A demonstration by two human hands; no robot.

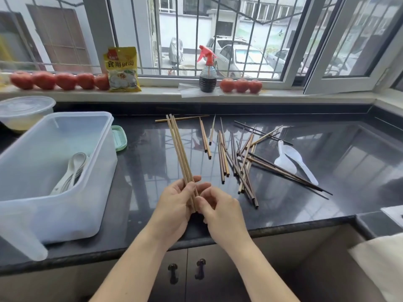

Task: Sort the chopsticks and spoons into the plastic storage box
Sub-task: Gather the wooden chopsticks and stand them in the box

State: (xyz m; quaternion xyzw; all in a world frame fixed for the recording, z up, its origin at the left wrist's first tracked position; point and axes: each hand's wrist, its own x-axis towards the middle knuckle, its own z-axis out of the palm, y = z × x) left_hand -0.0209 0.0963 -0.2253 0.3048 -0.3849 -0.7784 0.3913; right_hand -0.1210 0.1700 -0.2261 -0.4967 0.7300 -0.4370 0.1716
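Note:
My left hand (177, 199) grips a bundle of light wooden chopsticks (178, 149) near its lower end, and the bundle points away toward the window. My right hand (218, 207) pinches the same bundle's lower tips from the right. Several more chopsticks (237, 162), light and dark, lie scattered on the black counter to the right. Two white plastic spoons (292, 160) lie beyond them. The translucent plastic storage box (65, 136) stands at the left with several white spoons (72, 173) inside.
A lidded round container (24, 110) and a green lid (119, 137) sit behind the box. On the windowsill stand tomatoes (58, 80), a yellow packet (123, 69) and a spray bottle (207, 73). The counter's front edge (283, 226) runs just below my hands.

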